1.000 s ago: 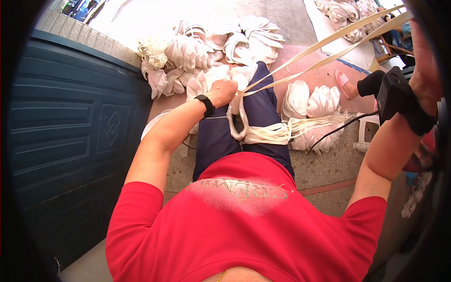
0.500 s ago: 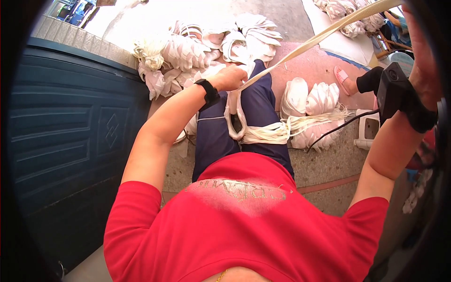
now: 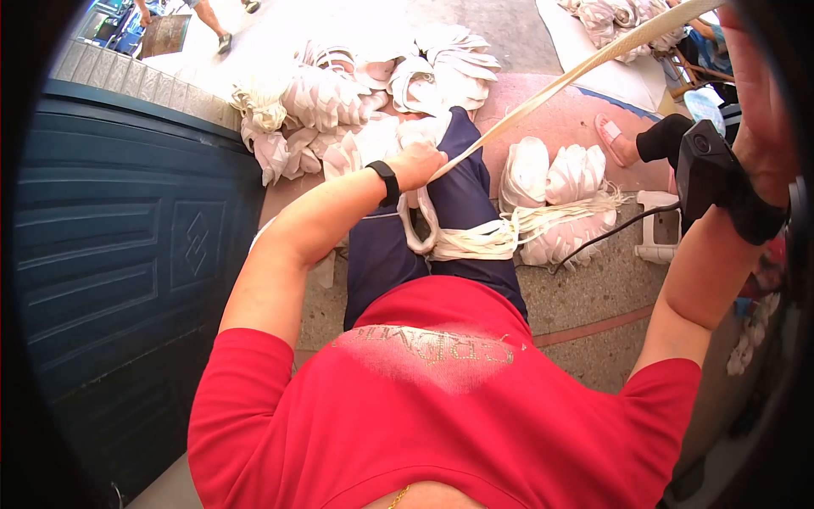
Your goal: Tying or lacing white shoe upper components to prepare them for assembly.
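A flat cream strap [image 3: 568, 83] runs taut in a slant from above my lap to the upper right. Its lower end is gripped by my left hand [image 3: 418, 165], fingers closed over my thighs. The upper end reaches my right hand [image 3: 761, 102], raised at the right edge; its fingertips are partly cut off. A white looped strip [image 3: 415, 227] hangs between my legs below the left hand. Across my right thigh lies a bundle of thin cream strips [image 3: 476, 241], tied near its right end.
Bundled white fabric-like pieces [image 3: 326, 97] are heaped ahead, with smaller bundles [image 3: 577, 176] right of my knee. A dark blue panelled door [image 3: 127, 229] stands at left. A white plastic stool [image 3: 655, 227] is at right, near another person's pink-sandalled foot [image 3: 617, 142]. Another person's leg [image 3: 212, 25] shows far left.
My left hand has moved slightly down and stays on the strap. The strap remains stretched to my raised right hand. A walking person's legs have come into view at the far left.
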The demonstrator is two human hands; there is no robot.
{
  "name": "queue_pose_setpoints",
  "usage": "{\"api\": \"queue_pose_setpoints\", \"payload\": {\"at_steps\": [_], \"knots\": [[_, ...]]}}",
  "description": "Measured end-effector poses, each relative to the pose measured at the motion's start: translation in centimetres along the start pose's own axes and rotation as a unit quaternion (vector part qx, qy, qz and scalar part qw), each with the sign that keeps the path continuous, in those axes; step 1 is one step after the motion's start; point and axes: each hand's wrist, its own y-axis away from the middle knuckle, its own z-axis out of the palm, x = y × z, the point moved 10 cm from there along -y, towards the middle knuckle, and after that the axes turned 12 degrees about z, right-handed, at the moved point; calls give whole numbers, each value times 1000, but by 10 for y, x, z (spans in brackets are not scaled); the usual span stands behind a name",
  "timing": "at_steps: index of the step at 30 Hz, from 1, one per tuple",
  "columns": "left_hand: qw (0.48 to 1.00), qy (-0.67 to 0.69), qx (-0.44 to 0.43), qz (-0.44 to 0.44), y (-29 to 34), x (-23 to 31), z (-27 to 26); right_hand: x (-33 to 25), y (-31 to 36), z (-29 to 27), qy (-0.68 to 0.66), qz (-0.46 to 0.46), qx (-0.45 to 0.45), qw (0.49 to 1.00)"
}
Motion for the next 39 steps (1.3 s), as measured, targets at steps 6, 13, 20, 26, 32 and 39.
{"api": "queue_pose_setpoints", "payload": {"at_steps": [6,13,20,26,32,39], "knots": [[990,66,-91,-82,-14,-21,-14,-7,-5,0,28,6,3,1000],[984,54,-147,-83,-25,-10,-22,-5,-9,-1,53,23,6,998],[984,141,-71,-81,-19,-52,21,10,-12,6,58,45,3,997],[836,467,169,-233,15,-91,6,25,-14,12,61,61,0,996],[830,453,197,-259,78,-112,-10,38,-13,16,61,75,-2,995],[854,440,64,-271,89,-67,32,50,-8,16,72,92,1,993]]}}
